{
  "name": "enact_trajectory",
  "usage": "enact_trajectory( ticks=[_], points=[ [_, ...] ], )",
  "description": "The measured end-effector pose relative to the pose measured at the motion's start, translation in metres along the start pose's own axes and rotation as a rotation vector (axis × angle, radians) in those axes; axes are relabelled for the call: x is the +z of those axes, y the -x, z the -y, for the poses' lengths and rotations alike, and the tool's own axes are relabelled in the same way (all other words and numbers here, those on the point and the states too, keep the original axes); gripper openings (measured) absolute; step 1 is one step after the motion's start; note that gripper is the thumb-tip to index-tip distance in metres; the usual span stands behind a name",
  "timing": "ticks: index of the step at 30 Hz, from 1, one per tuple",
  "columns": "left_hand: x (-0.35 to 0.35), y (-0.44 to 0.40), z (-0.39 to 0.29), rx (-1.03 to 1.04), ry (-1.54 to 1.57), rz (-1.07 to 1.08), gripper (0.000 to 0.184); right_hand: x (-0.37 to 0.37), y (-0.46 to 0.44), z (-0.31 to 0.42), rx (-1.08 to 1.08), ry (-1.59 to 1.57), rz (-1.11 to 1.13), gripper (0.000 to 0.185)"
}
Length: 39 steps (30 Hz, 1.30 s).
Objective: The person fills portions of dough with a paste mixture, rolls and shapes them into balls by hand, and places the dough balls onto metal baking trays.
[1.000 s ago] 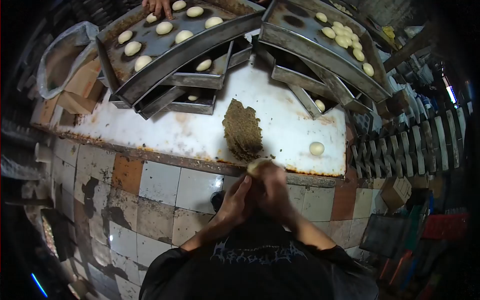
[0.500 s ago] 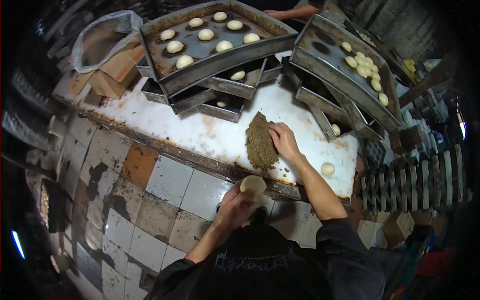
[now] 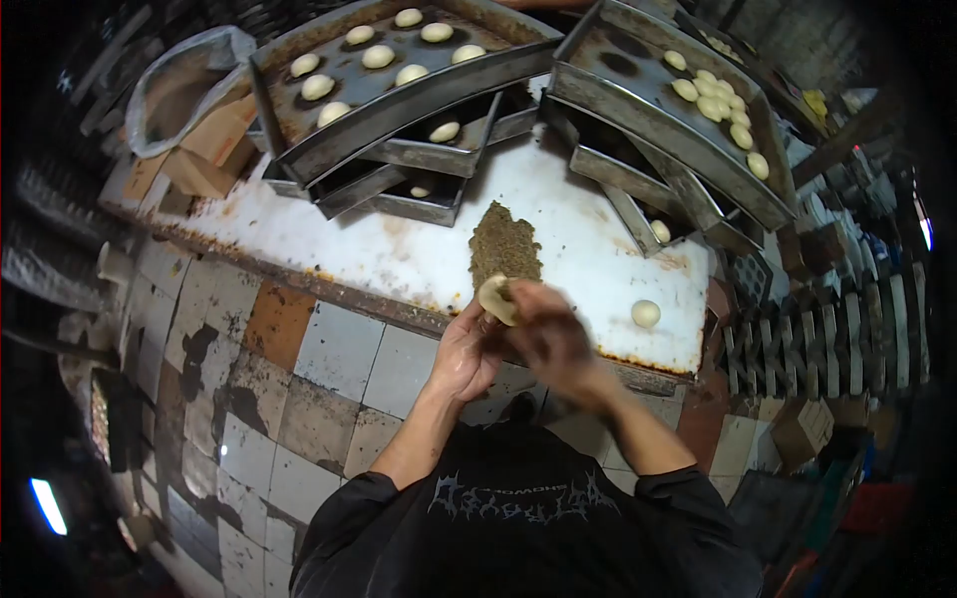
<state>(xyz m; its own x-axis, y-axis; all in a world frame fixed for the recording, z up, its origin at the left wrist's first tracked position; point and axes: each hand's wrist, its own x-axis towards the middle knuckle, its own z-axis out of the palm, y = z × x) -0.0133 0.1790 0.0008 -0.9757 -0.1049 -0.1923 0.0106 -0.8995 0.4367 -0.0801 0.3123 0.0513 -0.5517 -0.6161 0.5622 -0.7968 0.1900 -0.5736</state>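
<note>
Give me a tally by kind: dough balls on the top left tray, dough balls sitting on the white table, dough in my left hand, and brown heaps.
Tray dough balls: 9
Table dough ball: 1
Dough piece in left hand: 1
Brown heap: 1
Total: 12

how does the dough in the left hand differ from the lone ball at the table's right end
The held dough is opened out and curved, while the lone ball is rounded. The held dough is in the left hand; the lone ball rests on the white tabletop. Both are pale.
</note>
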Motion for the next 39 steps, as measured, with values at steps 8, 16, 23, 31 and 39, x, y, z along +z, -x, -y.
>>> enact_trajectory(
  ticks=[8,16,23,31,39],
  points=[
    [0.004,-0.018,0.034,-0.080,-0.321,-0.070,0.054,-0.049,0.028,-0.015,0.655,-0.280,0.065,0.025],
    [0.058,-0.067,0.066,0.049,-0.128,-0.210,0.050,-0.004,0.092,-0.019,0.373,0.173,-0.227,0.022],
    [0.017,-0.164,0.119,0.829,-1.903,0.549,0.034,-0.045,0.065,-0.159,0.580,0.215,-0.573,0.014],
    [0.015,0.000,-0.002,0.312,-1.391,0.219,0.038,0.024,0.072,-0.136,0.205,0.394,-0.194,0.012],
    [0.044,0.001,0.010,0.262,-1.383,0.452,0.037,0.029,0.039,-0.183,0.326,0.485,-0.214,0.012]
  ],
)
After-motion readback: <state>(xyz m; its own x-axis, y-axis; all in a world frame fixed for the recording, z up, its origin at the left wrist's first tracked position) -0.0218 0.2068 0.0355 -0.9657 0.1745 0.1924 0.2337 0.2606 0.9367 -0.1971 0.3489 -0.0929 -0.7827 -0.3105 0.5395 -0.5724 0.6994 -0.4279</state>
